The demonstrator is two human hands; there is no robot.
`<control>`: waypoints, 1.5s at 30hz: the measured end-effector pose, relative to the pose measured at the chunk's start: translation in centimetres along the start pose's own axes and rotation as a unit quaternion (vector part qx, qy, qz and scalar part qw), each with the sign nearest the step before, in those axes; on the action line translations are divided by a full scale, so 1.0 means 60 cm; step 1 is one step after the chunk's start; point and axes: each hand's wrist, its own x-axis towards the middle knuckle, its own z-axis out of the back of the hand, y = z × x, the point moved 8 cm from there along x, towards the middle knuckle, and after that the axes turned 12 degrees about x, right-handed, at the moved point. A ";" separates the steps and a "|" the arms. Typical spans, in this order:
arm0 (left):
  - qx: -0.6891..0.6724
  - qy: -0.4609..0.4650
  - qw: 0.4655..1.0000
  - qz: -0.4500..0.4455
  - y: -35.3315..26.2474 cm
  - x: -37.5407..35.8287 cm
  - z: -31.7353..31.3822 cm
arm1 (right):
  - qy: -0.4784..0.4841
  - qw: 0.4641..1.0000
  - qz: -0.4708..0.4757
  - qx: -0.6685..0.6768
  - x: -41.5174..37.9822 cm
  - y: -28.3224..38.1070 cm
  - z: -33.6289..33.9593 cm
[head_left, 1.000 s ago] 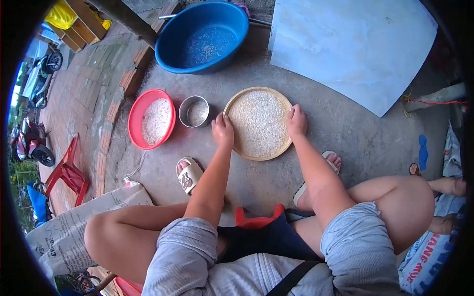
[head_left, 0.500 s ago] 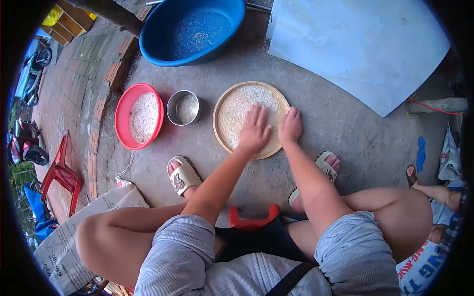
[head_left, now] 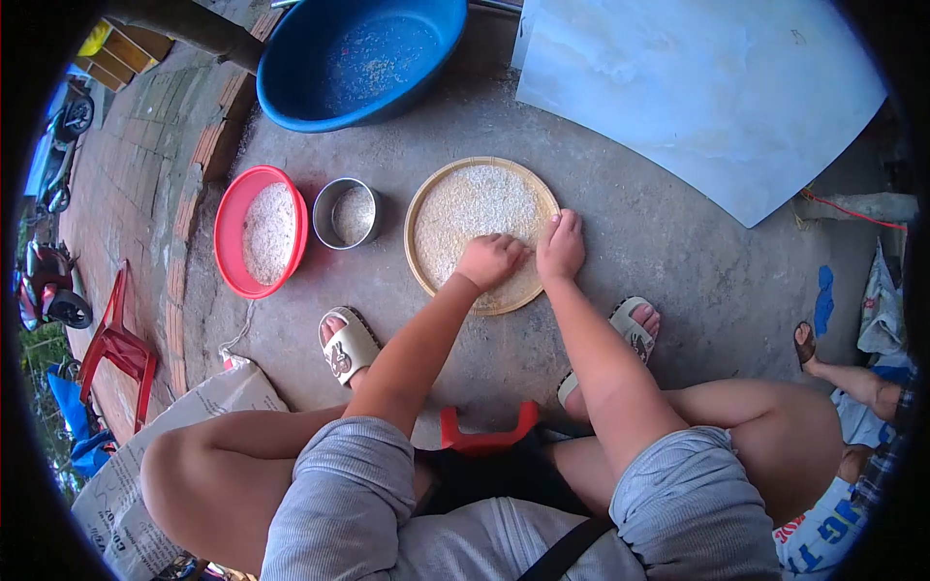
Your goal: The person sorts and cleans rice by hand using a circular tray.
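A round woven winnowing tray (head_left: 415,242) lies on the concrete between my feet, spread with pale grain (head_left: 475,208) that looks like rice. My left hand (head_left: 491,259) rests in the lower part of the grain, its fingers curled in and closed. Whatever is under those fingertips is hidden. At the tray's right edge, my right hand (head_left: 560,247) grips the rim, thumb on top. Left of the tray stand a metal pot (head_left: 325,215) with some grain in it and a red plastic basin (head_left: 221,232) holding whitish grain.
A large blue basin (head_left: 291,111) with scattered grains stands at the back. A pale sheet (head_left: 697,97) lies back right. A red chair (head_left: 121,339) and parked motorbikes (head_left: 53,286) are at left. Another person's foot (head_left: 806,344) shows at right, near a blue cloth (head_left: 824,300).
My left hand has gone from lying flat with fingers stretched over the grain to curled fingers, lower on the tray. My right hand stays on the rim. The view has shifted slightly.
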 end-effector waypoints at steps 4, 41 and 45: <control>-0.183 0.074 0.938 0.284 0.093 -0.003 -0.024 | 0.023 0.998 -0.061 0.017 0.001 0.002 0.005; -0.502 -0.265 0.658 0.495 0.235 -0.027 0.330 | 0.358 0.423 -0.412 0.723 -0.077 0.339 -0.153; -0.679 -0.272 0.380 0.566 0.216 -0.089 0.128 | 0.298 0.529 -0.320 0.728 -0.041 0.319 -0.144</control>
